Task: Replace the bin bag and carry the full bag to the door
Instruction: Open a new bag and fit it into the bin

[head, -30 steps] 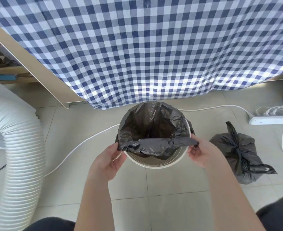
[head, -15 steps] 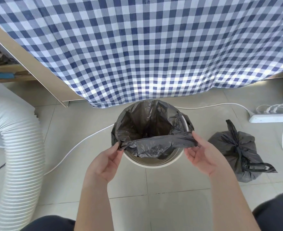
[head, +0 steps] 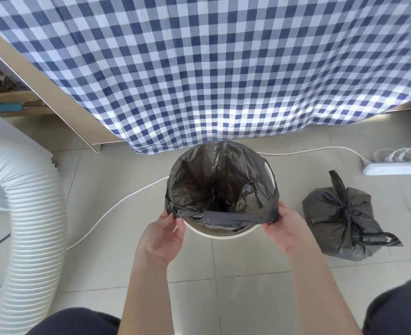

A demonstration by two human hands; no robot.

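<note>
The fresh black liner (head: pixel 221 189) sits in the white bin (head: pixel 223 234) on the tiled floor (head: pixel 248 298), mouth open, but its near edge is stretched straight across and isn't over the near rim yet. The left hand (head: pixel 162 235) pinches that edge at one corner, and the right hand (head: pixel 286 226) has its fingers curled round the other. I'd pull both corners out and down together so the hem rolls over the lip evenly; yanking one side probably drags the back off. Hard to tell from up here if the far side is properly hooked, since a bit of white rim shows at the right. The full tied bag (head: pixel 344 221) sits on the floor near the bin's right, door trip not yet done.
</note>
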